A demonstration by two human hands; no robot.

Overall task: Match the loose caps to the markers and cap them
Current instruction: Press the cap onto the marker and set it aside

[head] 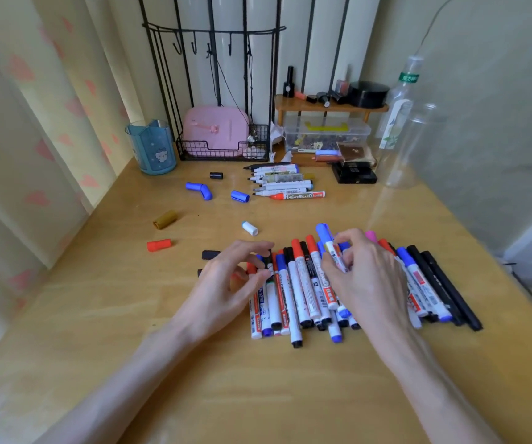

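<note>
Centrally, a wooden table (130, 315) carries a heap of capped markers (303, 293) near its front edge, lying side by side and partly overlapping. The right hand (367, 280) rests on the middle of the heap and grasps a blue-capped marker (333, 251) between thumb and fingers, cap end pointing away from the person. The left hand (226, 283) lies over the heap's left end with fingers curled toward the marker caps (whether it pinches anything cannot be told). Farther back lies a row of uncapped markers (283, 182), tips pointing left. Loose caps lie to the left: two joined blue caps (199, 190), a single blue cap (240, 196) just beside the row, a gold cap (164, 219), a red cap (158, 245), a white cap (250, 228) and a small black cap (216, 175).
</note>
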